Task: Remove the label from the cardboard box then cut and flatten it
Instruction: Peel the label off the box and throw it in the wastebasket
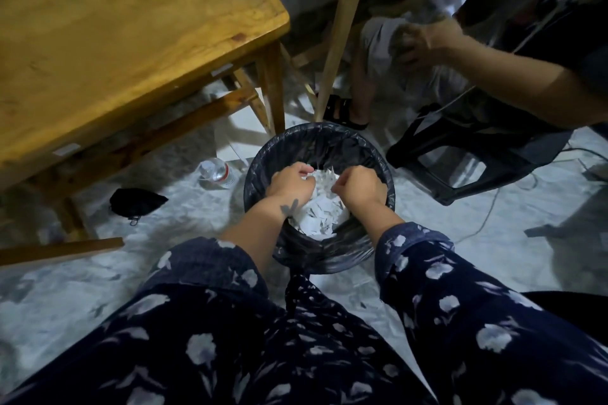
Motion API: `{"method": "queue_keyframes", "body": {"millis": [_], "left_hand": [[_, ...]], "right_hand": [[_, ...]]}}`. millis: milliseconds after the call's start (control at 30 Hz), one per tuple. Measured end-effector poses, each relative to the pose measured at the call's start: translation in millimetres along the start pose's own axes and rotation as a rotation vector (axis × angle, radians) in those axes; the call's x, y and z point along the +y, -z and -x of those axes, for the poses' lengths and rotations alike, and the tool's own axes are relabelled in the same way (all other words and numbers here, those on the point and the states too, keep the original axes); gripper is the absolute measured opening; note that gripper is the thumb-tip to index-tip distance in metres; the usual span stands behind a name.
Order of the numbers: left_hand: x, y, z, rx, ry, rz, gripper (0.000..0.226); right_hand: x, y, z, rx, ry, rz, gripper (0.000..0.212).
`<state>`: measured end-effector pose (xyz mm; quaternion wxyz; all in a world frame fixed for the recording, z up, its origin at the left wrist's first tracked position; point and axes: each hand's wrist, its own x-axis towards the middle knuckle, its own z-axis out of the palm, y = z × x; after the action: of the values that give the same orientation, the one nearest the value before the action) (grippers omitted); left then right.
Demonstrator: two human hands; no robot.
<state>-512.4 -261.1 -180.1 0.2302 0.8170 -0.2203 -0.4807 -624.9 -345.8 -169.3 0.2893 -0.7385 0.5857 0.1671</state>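
Over the black-lined bin (329,145) on the floor, my left hand (289,182) and right hand (360,187) each pinch the torn white label paper (324,182) between them, fingers curled on it above the paper scraps (320,219) piled inside.

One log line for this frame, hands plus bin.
left hand: holds paper scrap | right hand: holds same scrap | over bin | box: unseen

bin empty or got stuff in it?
Not empty: white paper scraps lie piled inside the bin; both hands are over them.
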Motion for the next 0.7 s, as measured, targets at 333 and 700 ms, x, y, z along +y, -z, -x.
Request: {"method": "queue_keyframes", "body": {"millis": [333,700], "left_hand": [[18.7,32.1,16.7,-0.008,-0.068,-0.156,0.026],[69.4,166.9,57.1,0.119,-0.225,-0.360,0.028]], "right_hand": [[-26.6,29.7,11.7,-0.022,0.056,0.095,0.010],[-159.6,117.2,38.2,0.009,0.361,0.175,0.020]]}}
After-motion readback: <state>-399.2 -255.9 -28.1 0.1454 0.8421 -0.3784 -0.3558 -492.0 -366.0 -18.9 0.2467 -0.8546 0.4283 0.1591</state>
